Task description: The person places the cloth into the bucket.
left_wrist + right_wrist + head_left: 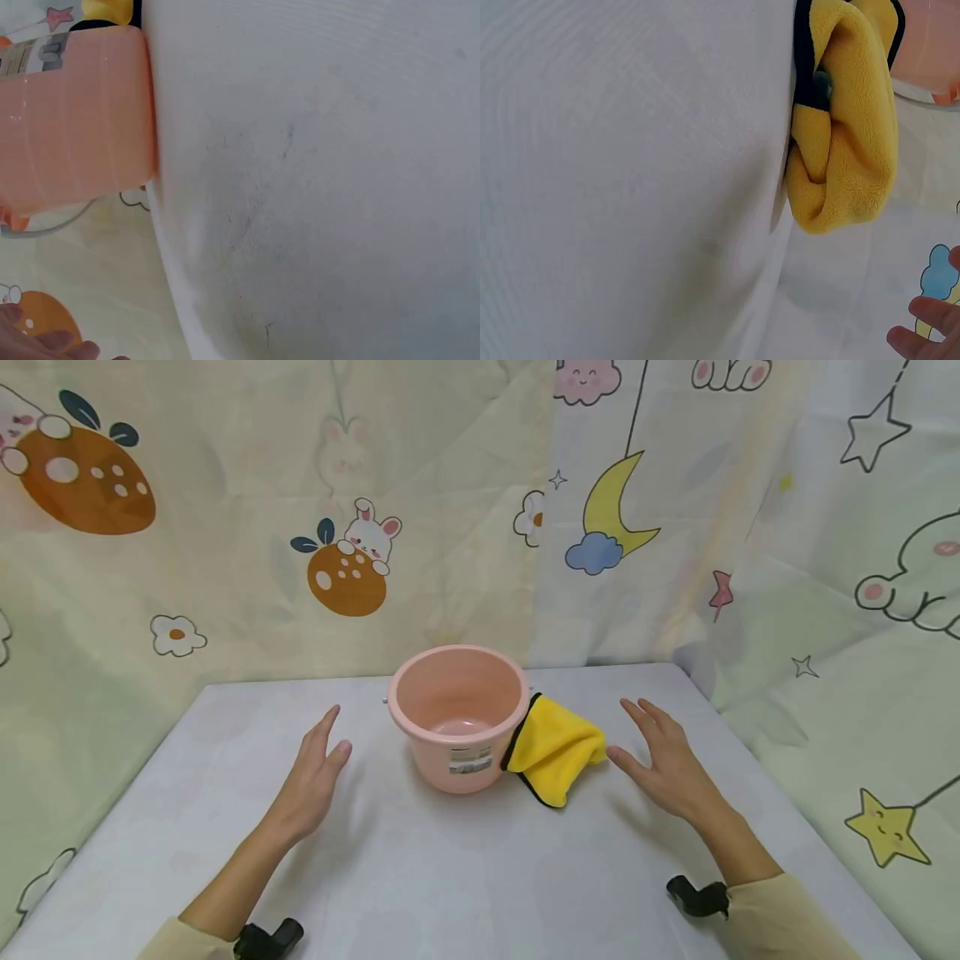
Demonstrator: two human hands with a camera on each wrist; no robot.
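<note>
A pink plastic bucket (459,768) with a printed label stands upright toward the back of the table. Against its right side lies a crumpled yellow cloth (558,745) with black edging, also seen up close in the right wrist view as a folded yellow cloth (859,150). My left hand (309,781) is held to the left of the bucket, apart from it, fingers extended. To the right of the cloth my right hand (667,764) is held with fingers spread; its thumb tip is close to the cloth. Neither hand holds anything.
The table (465,877) has a white cover, and its back edge runs just behind the bucket. Patterned curtains (450,527) hang behind and at both sides. A black wrist camera (268,938) sits on the left wrist, another black camera (699,896) on the right.
</note>
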